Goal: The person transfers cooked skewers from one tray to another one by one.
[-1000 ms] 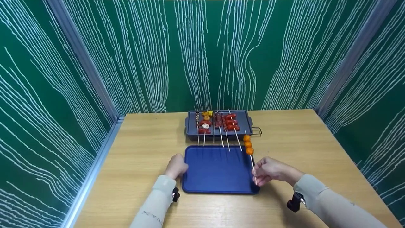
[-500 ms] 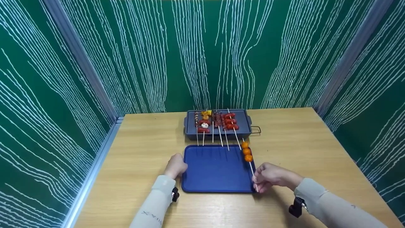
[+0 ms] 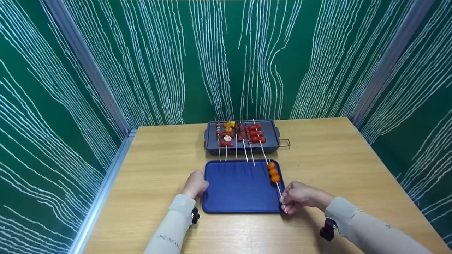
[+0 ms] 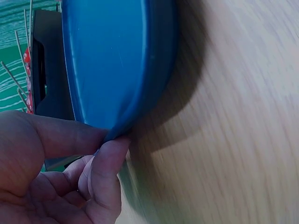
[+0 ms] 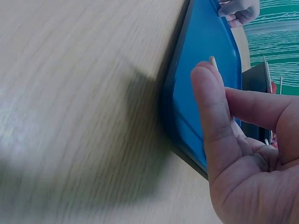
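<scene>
My right hand (image 3: 300, 196) pinches the lower end of a skewer (image 3: 273, 172) with three orange balls. The skewer lies along the right side of a blue rectangular tray (image 3: 236, 190), its balls close over the tray's far right corner. In the right wrist view, the stick's pale tip (image 5: 212, 60) pokes out between thumb and fingers, above the tray's rim. At the tray's left edge, my left hand (image 3: 196, 184) pinches the rim. The left wrist view shows its thumb and finger meeting on the blue rim (image 4: 122, 125).
Behind the tray stands a dark grill pan (image 3: 270, 135) with a wire handle (image 3: 284, 142) on its right. Several skewers of sausages (image 3: 256, 133), meat and vegetables lie on it, sticks pointing toward the tray. Green, white-lined walls (image 3: 236, 70) enclose the wooden table (image 3: 159, 158).
My right hand has drawn the orange-ball skewer back toward me and lowered it, its balls moving from beside the grill pan's front to over the tray. The left hand stays at the rim.
</scene>
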Available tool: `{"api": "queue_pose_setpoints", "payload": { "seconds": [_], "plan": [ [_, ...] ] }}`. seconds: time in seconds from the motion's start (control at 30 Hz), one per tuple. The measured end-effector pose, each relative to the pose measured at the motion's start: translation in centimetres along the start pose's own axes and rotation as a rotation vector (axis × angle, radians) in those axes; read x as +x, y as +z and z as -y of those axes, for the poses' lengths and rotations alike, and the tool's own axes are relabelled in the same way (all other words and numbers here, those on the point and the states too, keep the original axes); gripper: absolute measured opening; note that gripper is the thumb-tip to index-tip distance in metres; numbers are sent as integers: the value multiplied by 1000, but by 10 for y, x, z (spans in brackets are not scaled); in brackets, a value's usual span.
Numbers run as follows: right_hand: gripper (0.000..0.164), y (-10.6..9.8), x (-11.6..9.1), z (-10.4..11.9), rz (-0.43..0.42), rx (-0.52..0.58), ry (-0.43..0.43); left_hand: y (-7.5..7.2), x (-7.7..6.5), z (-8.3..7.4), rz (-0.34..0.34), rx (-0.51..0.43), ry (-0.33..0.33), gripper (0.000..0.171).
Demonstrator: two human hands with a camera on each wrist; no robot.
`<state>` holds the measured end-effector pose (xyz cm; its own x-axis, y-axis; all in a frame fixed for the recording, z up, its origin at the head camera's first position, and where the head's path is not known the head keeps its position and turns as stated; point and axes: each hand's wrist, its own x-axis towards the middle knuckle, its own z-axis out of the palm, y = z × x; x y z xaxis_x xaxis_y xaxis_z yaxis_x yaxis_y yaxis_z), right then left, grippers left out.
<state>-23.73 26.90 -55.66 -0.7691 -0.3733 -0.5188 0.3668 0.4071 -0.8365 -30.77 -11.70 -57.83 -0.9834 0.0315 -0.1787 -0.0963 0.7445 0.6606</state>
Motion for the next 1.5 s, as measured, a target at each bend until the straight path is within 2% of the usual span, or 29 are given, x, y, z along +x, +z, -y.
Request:
{"api": "queue_pose_setpoints", "payload": {
  "seconds": [0.1,0.13,0.23,0.33,0.37,0.43,0.47,0.63,0.83,0.97,1.03,1.1,1.33,1.5],
  "plan": [
    [12,2,1,0,-28,4,14,0,1,2,8,-19,4,14],
    [11,3,1,0,-29,5,12,4,6,10,5,-17,26,16],
    [11,6,2,0,-43,4,3,6,11,16,13,-11,40,23],
    [10,9,4,2,-72,-18,-5,5,11,16,4,5,54,27],
    [8,10,5,3,-93,-30,3,2,6,10,6,4,41,25],
    [4,12,6,4,-129,-56,24,3,6,9,-4,11,49,23],
    [6,12,7,5,-145,-69,34,0,2,5,-4,13,37,22],
    [16,14,11,6,-192,-137,55,1,4,6,-4,17,27,23],
    [16,14,13,7,-242,-147,61,10,24,25,-1,-3,67,23],
    [15,16,13,8,-249,-149,44,12,29,27,0,-4,51,24],
    [15,17,14,10,-257,-156,29,17,35,33,-4,16,55,21],
    [16,19,14,10,-266,-169,13,17,34,32,-15,17,53,18],
    [27,20,21,8,-300,-226,-22,2,6,6,-16,32,35,20],
    [23,22,20,9,-316,-236,-12,1,2,5,-26,33,50,23]
  ]
}}
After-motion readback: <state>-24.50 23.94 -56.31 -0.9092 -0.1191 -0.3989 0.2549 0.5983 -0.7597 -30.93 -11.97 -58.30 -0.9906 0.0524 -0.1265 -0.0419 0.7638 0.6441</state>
